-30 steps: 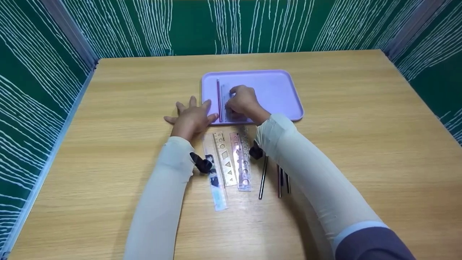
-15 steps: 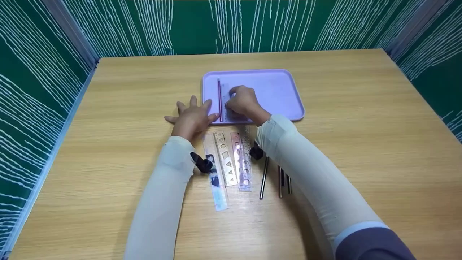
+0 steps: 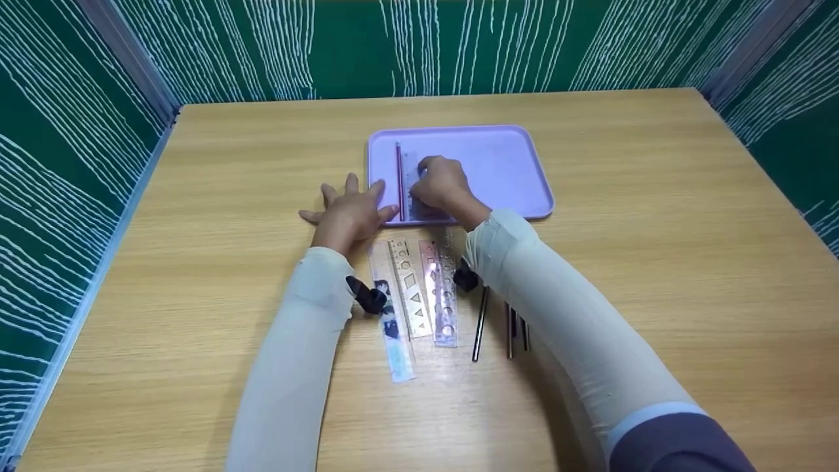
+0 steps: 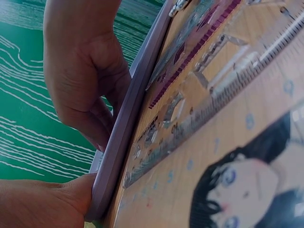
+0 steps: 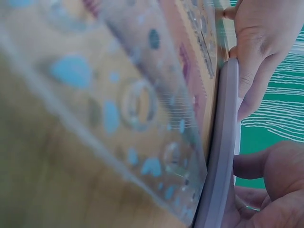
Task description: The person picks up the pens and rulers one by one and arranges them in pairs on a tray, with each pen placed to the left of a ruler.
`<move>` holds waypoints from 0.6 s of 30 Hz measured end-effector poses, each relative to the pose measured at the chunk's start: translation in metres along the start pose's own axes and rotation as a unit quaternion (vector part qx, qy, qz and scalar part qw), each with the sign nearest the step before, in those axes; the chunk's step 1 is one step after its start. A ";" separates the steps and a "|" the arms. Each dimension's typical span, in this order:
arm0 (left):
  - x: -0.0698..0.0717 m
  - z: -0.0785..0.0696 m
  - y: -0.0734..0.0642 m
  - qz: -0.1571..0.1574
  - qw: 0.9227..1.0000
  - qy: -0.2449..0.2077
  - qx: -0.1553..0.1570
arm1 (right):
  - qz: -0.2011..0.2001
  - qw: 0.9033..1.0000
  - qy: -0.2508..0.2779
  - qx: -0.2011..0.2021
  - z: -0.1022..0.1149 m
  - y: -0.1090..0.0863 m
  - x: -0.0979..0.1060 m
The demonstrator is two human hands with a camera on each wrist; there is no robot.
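A purple tray [image 3: 491, 164] lies on the table. In it, a slim reddish pencil [image 3: 400, 183] lies lengthwise near the left side, with a clear ruler [image 3: 409, 172] beside it. My right hand [image 3: 446, 185] is over the tray with bent fingers at the ruler, covering part of it. My left hand [image 3: 349, 216] is spread flat at the tray's left front corner, its thumb over the rim and other fingers on the table. In the right wrist view, the rim hides the fingertips of my right hand [image 5: 280, 190].
In front of the tray lie a picture ruler [image 3: 397, 354], a stencil ruler [image 3: 413, 295], a pink ruler [image 3: 428, 262] and a clear ruler with round holes [image 3: 446, 328]. Dark pencils [image 3: 480, 328] lie right of them, partly under my right forearm. Green walls enclose the table.
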State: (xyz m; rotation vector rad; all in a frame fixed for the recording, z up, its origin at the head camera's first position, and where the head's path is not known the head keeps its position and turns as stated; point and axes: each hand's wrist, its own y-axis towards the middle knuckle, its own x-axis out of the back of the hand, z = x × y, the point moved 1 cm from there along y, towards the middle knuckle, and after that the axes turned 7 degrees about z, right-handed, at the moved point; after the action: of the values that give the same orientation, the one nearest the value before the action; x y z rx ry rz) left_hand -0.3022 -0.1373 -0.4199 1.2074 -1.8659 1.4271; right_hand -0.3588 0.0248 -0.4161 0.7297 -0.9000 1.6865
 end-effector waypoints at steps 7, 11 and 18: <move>0.000 0.000 0.001 0.001 1.000 -0.008 0.002 | -0.003 1.000 -0.011 0.003 -0.001 -0.001 -0.001; 0.000 0.001 0.002 0.003 1.000 -0.007 0.003 | -0.004 1.000 -0.003 0.005 -0.003 -0.001 -0.001; 0.001 0.000 0.001 0.007 1.000 -0.006 -0.005 | -0.001 0.999 0.035 0.015 -0.008 -0.004 0.003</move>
State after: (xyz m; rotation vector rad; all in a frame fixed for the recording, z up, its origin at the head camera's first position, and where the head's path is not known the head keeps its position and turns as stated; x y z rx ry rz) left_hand -0.3033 -0.1374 -0.4195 1.2032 -1.8904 1.4186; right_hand -0.3558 0.0342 -0.4170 0.6874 -0.8255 1.7167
